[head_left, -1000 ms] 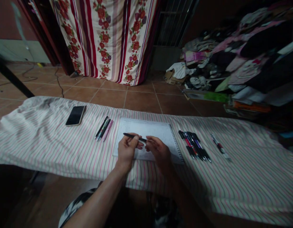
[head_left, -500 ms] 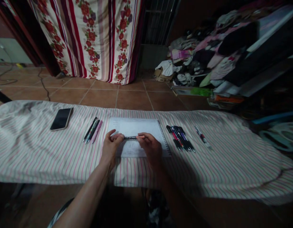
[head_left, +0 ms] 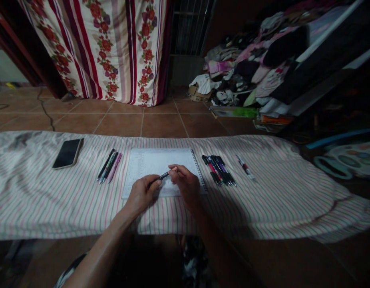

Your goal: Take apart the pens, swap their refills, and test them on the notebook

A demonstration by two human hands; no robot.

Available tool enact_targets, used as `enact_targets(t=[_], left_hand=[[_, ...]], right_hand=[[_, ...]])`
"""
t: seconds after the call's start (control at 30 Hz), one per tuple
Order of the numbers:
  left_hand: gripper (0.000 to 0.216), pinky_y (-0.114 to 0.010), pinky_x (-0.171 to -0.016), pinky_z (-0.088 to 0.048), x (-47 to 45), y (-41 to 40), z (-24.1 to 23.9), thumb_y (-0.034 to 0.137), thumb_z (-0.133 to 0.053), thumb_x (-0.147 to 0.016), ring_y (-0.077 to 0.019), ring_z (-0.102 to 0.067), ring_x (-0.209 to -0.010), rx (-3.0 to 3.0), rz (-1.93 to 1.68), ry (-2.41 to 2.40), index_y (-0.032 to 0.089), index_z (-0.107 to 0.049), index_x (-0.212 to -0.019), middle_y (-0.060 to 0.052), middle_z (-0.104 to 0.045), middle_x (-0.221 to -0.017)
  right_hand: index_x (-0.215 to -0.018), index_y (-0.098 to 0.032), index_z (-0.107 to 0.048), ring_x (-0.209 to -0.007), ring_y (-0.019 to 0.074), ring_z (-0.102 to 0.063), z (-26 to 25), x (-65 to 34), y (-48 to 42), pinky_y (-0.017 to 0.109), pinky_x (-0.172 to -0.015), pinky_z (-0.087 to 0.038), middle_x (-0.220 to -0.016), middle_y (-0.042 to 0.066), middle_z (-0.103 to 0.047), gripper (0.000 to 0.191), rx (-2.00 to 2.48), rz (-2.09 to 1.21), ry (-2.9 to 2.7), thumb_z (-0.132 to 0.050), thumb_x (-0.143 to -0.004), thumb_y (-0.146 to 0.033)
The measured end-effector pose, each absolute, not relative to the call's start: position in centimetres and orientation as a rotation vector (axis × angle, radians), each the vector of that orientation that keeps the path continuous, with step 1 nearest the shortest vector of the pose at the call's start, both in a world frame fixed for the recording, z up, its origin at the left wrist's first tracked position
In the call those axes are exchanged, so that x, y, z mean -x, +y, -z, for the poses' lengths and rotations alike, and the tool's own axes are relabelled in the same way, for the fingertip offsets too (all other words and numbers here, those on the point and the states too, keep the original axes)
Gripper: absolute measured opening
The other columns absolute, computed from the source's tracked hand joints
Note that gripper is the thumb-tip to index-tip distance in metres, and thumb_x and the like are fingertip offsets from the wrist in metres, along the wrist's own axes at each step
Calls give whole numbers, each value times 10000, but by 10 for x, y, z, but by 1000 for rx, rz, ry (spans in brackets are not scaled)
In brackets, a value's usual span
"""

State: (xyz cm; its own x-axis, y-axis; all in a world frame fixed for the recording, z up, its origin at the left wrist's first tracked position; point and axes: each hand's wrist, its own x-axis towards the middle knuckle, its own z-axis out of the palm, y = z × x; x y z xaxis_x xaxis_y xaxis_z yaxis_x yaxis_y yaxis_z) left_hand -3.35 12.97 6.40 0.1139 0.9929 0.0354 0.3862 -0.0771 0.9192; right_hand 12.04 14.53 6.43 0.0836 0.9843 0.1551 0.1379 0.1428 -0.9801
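Observation:
A dark pen (head_left: 164, 176) is held tilted above the notebook, its right end higher. My left hand (head_left: 143, 192) is closed around its lower left part. The fingers of my right hand (head_left: 186, 182) are closed at the pen's upper right end. Beneath both hands lies a spiral notebook (head_left: 156, 158) with faint writing on its page and its coil on the right. To the left rest several pens (head_left: 109, 166), one of them pink. A group of mostly black pens (head_left: 219, 170) lies right of the coil, and a single white-and-dark pen (head_left: 245, 167) lies farther right.
A phone (head_left: 67, 153) lies at the left on the striped cloth (head_left: 281, 192) covering the table. Beyond the table are a tiled floor (head_left: 122, 122), a floral curtain (head_left: 119, 52) and a heap of clothes (head_left: 247, 68). A palette-like object (head_left: 353, 158) is at the far right.
The pen has gone from nearly level to tilted, its right end raised. My left hand has shifted its grip and sits slightly lower. The whole view has shifted a little.

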Motion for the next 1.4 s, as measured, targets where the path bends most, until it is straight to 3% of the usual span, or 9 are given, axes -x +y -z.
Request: enact_targets(t=[0.2, 0.33, 0.47, 0.6, 0.73, 0.87, 1.0, 1.23, 1.4], left_hand=[[232, -242, -575, -363, 32, 128, -65, 357, -525, -789, -153, -518, -610, -1614, -968, 1379, 175, -667, -805, -12, -585, -612], [234, -222, -527, -335, 30, 128, -70, 339, -514, -791, -115, -461, -541, -1485, -961, 1254, 158, -619, -687, 5, -535, -563], [274, -212, -460, -293, 27, 127, -75, 381, -502, -797, -89, -406, -450, -1289, -896, 1100, 139, -604, -722, 3, -538, -516], [314, -211, -448, -285, 26, 126, -76, 428, -512, -790, -85, -424, -436, -1204, -846, 977, 126, -598, -772, -2, -549, -521], [335, -206, -437, -262, 25, 124, -78, 449, -546, -764, -69, -369, -419, -1175, -862, 968, 121, -613, -771, 25, -492, -481], [307, -201, -418, -236, 20, 122, -80, 436, -575, -737, -65, -328, -412, -1162, -913, 1060, 132, -616, -742, 45, -437, -460], [308, -212, -453, -267, 18, 121, -76, 391, -525, -771, -79, -341, -445, -1294, -956, 1159, 159, -546, -569, 40, -404, -465], [165, -240, -567, -322, 20, 126, -67, 294, -508, -787, -145, -490, -563, -1570, -1015, 1541, 202, -644, -800, 9, -562, -579], [109, -240, -600, -339, 16, 124, -69, 300, -620, -720, -167, -544, -618, -1509, -1120, 1515, 240, -676, -793, -12, -640, -654]], right_hand=[[-808, -193, -627, -489, 103, -491, -67, -118, 145, 215, -491, -409, -535, -40, -526, 235, 1215, -1014, -1256, -580, -721, -407], [-895, -191, -648, -502, 97, -478, -68, -119, 144, 216, -502, -390, -531, -46, -511, 269, 1154, -1070, -1279, -585, -738, -400], [-1012, -192, -649, -554, 98, -489, -64, -123, 145, 233, -547, -396, -610, -27, -551, 309, 1041, -1171, -1296, -541, -791, -379], [-1048, -198, -643, -532, 79, -448, -61, -123, 146, 228, -487, -346, -808, 25, -646, 330, 959, -1294, -1146, -545, -795, -386], [-968, -192, -662, -504, 71, -409, -63, -122, 146, 217, -442, -286, -838, 44, -673, 294, 906, -1373, -1060, -584, -764, -389], [-848, -192, -668, -545, 85, -466, -64, -120, 147, 225, -517, -369, -780, 30, -683, 205, 956, -1359, -1014, -624, -726, -350], [-848, -186, -662, -579, 100, -490, -60, -116, 148, 243, -578, -410, -786, 32, -681, 213, 984, -1277, -1029, -600, -742, -360], [-995, -187, -632, -638, 90, -516, -56, -107, 149, 231, -617, -430, -924, 52, -680, 312, 982, -1303, -996, -563, -783, -405], [-866, -166, -665, -609, 88, -536, -58, -110, 151, 211, -558, -436, -832, 38, -676, 305, 1134, -1242, -908, -604, -732, -434]])
